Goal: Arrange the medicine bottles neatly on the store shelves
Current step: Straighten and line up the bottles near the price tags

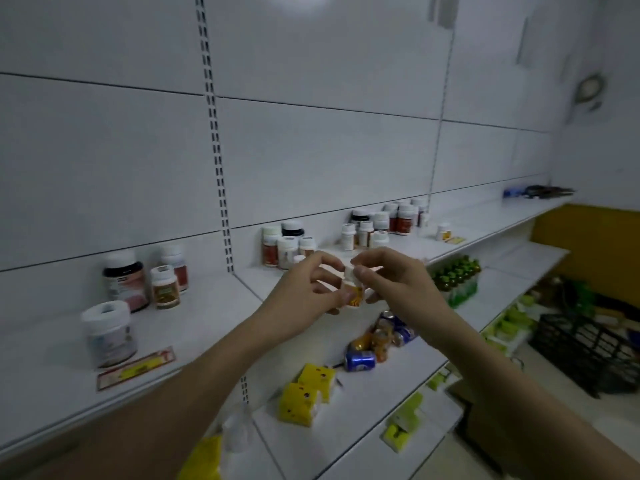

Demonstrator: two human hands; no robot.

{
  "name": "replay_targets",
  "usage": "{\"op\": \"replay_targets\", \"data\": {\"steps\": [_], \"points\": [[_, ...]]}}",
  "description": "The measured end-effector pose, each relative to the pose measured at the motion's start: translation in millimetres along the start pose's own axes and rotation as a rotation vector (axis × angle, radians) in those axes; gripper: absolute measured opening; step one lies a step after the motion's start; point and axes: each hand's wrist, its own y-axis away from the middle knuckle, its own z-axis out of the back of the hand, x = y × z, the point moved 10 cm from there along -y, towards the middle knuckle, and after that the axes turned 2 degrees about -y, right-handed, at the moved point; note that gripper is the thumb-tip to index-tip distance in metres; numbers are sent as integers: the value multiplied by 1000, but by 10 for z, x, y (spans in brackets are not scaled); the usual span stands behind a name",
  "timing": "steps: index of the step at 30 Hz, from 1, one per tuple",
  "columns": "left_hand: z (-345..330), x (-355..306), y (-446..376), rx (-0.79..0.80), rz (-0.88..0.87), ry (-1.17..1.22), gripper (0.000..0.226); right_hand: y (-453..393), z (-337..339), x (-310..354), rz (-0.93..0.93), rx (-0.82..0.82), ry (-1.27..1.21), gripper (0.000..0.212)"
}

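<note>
A small medicine bottle with an orange label and a white cap is held between both hands above the white shelf. My left hand grips its body from the left. My right hand pinches the cap from the right. On the shelf stand several bottles: a large white jar at the front left, a dark-capped bottle and two smaller ones behind it, a group in the middle, and another cluster farther right. One small bottle stands alone.
A red and yellow flat packet lies at the shelf's front edge. Lower shelves hold yellow boxes, drink cans and green bottles. A black crate stands on the floor at the right.
</note>
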Motion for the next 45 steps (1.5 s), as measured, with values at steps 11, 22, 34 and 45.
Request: {"op": "replay_targets", "data": {"steps": [11, 22, 34, 45], "points": [[-1251, 391, -918, 44, 87, -144, 10, 19, 1338, -986, -160, -124, 44, 10], [-2074, 957, -2776, 202, 53, -542, 22, -912, 2407, -1941, -193, -171, 267, 10], [-2934, 1538, -4514, 325, 106, -768, 40, -2087, 3524, -3036, -186, -239, 325, 8], [-2945, 1964, -4959, 237, 430, -976, 35, -3296, 3790, -4106, 18, -55, 21, 12]]}}
